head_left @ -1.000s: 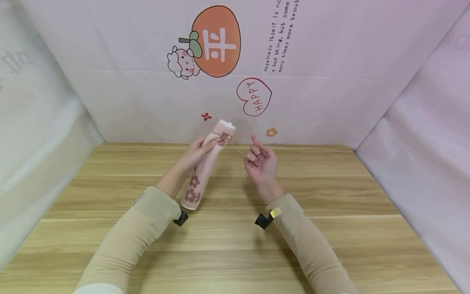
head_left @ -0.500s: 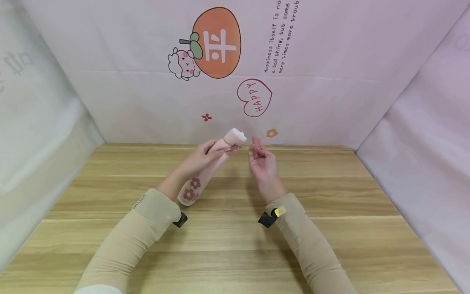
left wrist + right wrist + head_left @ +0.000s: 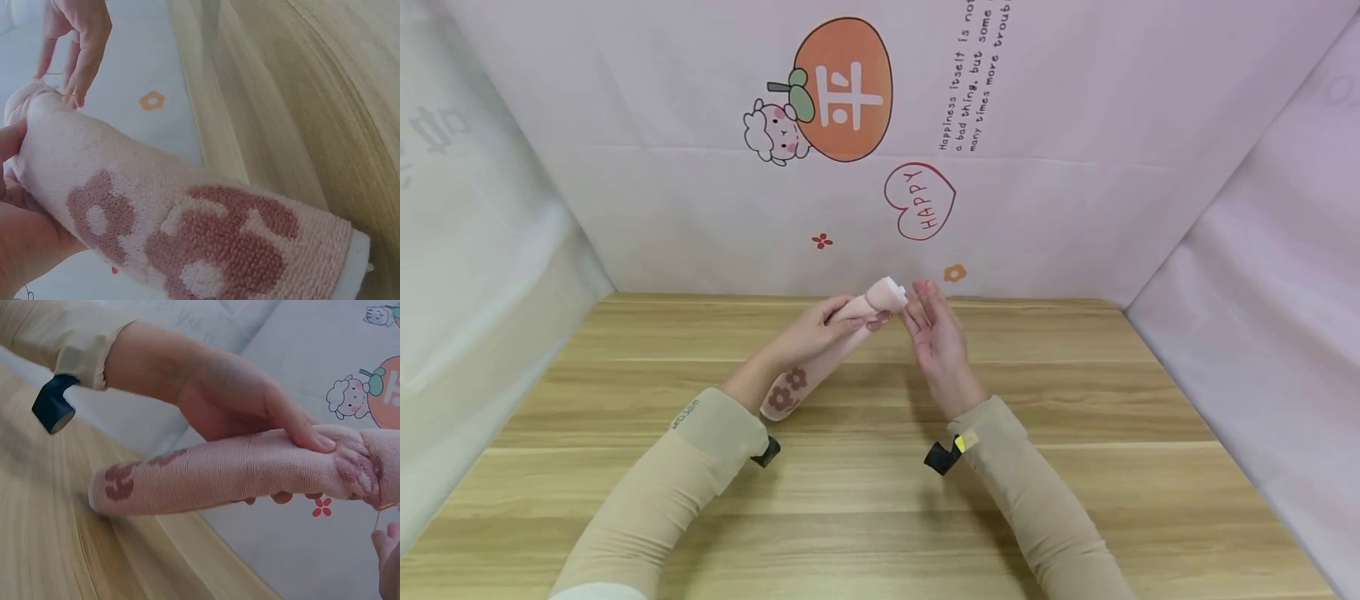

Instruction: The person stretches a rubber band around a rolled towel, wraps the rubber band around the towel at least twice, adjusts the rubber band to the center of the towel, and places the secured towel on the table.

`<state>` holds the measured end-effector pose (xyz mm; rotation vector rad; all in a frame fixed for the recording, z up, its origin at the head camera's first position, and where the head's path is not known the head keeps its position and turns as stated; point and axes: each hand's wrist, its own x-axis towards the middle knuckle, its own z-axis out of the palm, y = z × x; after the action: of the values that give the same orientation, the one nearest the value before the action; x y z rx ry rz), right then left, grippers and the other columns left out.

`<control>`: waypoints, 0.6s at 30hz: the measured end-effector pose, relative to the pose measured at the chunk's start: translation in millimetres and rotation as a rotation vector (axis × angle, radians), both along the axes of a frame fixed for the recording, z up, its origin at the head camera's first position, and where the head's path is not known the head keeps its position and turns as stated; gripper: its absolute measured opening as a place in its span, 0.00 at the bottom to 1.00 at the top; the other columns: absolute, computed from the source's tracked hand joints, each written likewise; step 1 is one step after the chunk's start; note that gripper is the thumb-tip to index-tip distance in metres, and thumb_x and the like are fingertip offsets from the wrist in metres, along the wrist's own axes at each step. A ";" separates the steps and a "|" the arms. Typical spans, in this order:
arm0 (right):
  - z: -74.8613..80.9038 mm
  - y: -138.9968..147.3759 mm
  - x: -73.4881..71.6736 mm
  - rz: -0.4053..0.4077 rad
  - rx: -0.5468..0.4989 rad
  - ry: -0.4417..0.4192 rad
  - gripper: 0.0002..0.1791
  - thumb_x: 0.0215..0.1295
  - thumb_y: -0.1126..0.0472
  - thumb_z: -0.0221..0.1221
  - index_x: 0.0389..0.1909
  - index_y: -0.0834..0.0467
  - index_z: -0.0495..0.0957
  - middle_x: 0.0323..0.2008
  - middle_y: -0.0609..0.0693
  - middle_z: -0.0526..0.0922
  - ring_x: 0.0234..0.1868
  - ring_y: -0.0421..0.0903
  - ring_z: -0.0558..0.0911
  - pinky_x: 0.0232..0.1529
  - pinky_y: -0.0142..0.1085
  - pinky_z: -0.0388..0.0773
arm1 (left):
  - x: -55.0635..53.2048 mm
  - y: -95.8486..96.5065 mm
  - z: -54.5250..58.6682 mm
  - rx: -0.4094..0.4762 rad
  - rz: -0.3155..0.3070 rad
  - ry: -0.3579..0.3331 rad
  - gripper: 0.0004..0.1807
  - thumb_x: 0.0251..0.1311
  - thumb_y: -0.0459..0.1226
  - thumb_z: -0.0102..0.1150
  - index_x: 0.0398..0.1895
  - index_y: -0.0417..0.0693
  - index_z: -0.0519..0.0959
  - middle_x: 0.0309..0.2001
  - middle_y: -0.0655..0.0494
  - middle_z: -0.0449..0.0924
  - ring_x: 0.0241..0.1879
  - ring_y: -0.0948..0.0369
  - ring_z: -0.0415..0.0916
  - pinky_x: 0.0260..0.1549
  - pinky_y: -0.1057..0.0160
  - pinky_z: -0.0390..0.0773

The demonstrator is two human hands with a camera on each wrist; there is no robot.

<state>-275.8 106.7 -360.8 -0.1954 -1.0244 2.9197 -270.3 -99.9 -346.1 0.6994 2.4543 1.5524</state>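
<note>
Head view: my left hand is clamped on the rolled pink towel, nearer its far end than its near one. Right wrist view confirms the wrap: thumb on one side, fingertips poking out on the other. My right hand isn't gripping the roll. Fingers extended, some apart in the left wrist view, with a thin elastic-looking band strung on them. Band runs from those fingers to the roll's far end, where the cloth is cinched in. Can't tell how many turns it makes.

Key relation, my read: right fingers vs that far end. Long axis runs diagonally, near end low left, far end up right, aimed at my right fingers and just beside them. Left has the body, right is closer to the tip. I'd judge band control hinges on left holding that axis steady.

Further out: brown flowers pattern the towel toward its near end, white edge showing there. Roll sits over the bench; near-end contact unclear. Printed backdrop stands behind.
</note>
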 end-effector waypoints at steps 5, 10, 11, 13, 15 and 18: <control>0.3 -0.5 1.4 0.049 0.084 0.083 0.18 0.81 0.62 0.51 0.64 0.66 0.67 0.61 0.57 0.71 0.60 0.59 0.80 0.58 0.45 0.78 | -0.3 -2.5 -1.6 0.009 0.003 -0.025 0.21 0.77 0.40 0.53 0.67 0.41 0.73 0.57 0.44 0.77 0.50 0.54 0.74 0.50 0.56 0.75; 0.4 4.9 3.6 0.159 0.184 0.142 0.22 0.82 0.63 0.46 0.70 0.70 0.63 0.62 0.58 0.68 0.57 0.57 0.82 0.59 0.48 0.77 | -0.1 -4.7 -1.3 -0.014 0.011 -0.026 0.22 0.77 0.41 0.53 0.68 0.41 0.72 0.58 0.43 0.77 0.50 0.53 0.75 0.50 0.55 0.75; 0.4 6.5 4.2 0.185 0.205 0.150 0.24 0.82 0.63 0.46 0.72 0.71 0.60 0.65 0.59 0.66 0.60 0.59 0.80 0.59 0.49 0.76 | -0.1 -5.0 -1.0 -0.028 0.013 -0.018 0.22 0.77 0.41 0.53 0.69 0.41 0.72 0.59 0.42 0.77 0.50 0.52 0.75 0.51 0.54 0.75; 0.1 9.7 4.8 0.240 0.252 0.161 0.27 0.83 0.64 0.44 0.75 0.72 0.56 0.71 0.62 0.61 0.68 0.63 0.72 0.61 0.49 0.74 | 0.0 -5.2 -0.7 -0.055 0.011 -0.001 0.23 0.77 0.40 0.53 0.70 0.40 0.71 0.61 0.41 0.76 0.51 0.51 0.75 0.52 0.52 0.75; -0.3 12.6 4.8 0.289 0.291 0.170 0.28 0.82 0.65 0.43 0.76 0.72 0.53 0.76 0.63 0.57 0.73 0.66 0.64 0.63 0.51 0.72 | -0.3 -5.0 -0.5 -0.080 0.004 0.023 0.24 0.76 0.38 0.54 0.71 0.40 0.71 0.63 0.40 0.76 0.54 0.51 0.75 0.55 0.51 0.74; -1.9 15.9 3.5 0.340 0.349 0.169 0.28 0.81 0.67 0.44 0.76 0.72 0.53 0.78 0.62 0.54 0.74 0.67 0.61 0.65 0.52 0.70 | 0.0 -5.2 -0.3 -0.099 -0.015 0.057 0.24 0.75 0.35 0.54 0.71 0.38 0.71 0.65 0.40 0.75 0.56 0.49 0.75 0.59 0.48 0.73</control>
<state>-272.3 122.6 -362.7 0.2577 -1.6480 2.8961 -270.3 -105.1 -346.4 0.7531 2.5402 1.4138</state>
